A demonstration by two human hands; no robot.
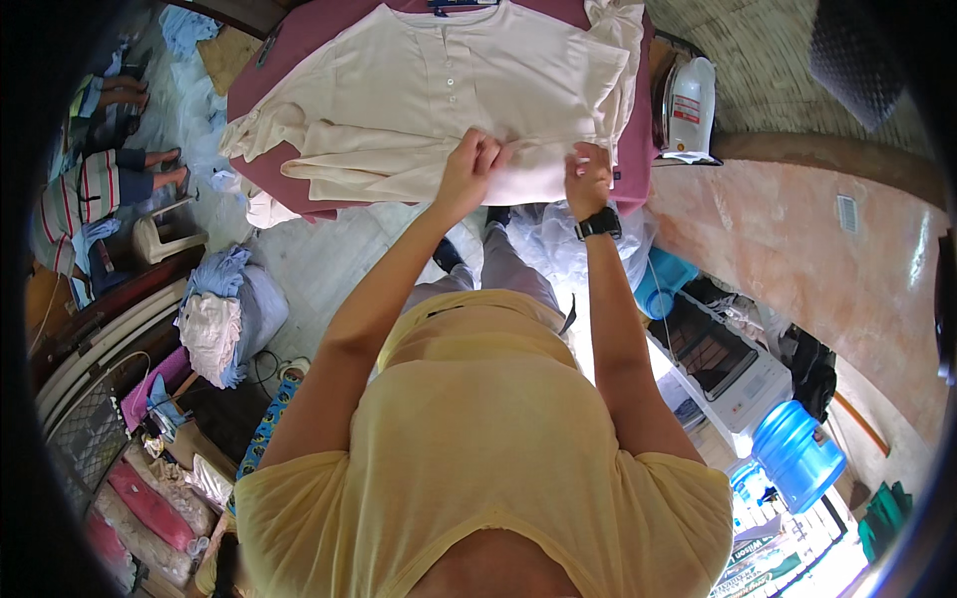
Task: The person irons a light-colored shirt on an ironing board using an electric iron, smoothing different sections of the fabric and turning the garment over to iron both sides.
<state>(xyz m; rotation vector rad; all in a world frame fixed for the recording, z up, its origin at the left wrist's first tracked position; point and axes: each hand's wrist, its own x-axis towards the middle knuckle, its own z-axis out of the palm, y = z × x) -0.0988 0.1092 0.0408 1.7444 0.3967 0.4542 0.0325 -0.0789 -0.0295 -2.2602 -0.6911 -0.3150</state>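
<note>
A cream long-sleeved blouse (399,75) with a short row of buttons lies spread on a table with a maroon cover (261,95). My left hand (473,171) is at its lower part, fingers curled in on the cloth. Close to the hem on the right, my right hand (588,179), with a dark watch on the wrist, is closed with its fingers bent round the fabric. Between the two hands the cloth is smeared by motion. One sleeve lies folded across the blouse's lower left.
A white iron (690,108) rests at the table's right side. On the left floor are a pile of clothes (214,324) and a beige plastic stool (167,234); people sit farther back. A white appliance (733,374) and a blue water jug (797,453) stand at lower right.
</note>
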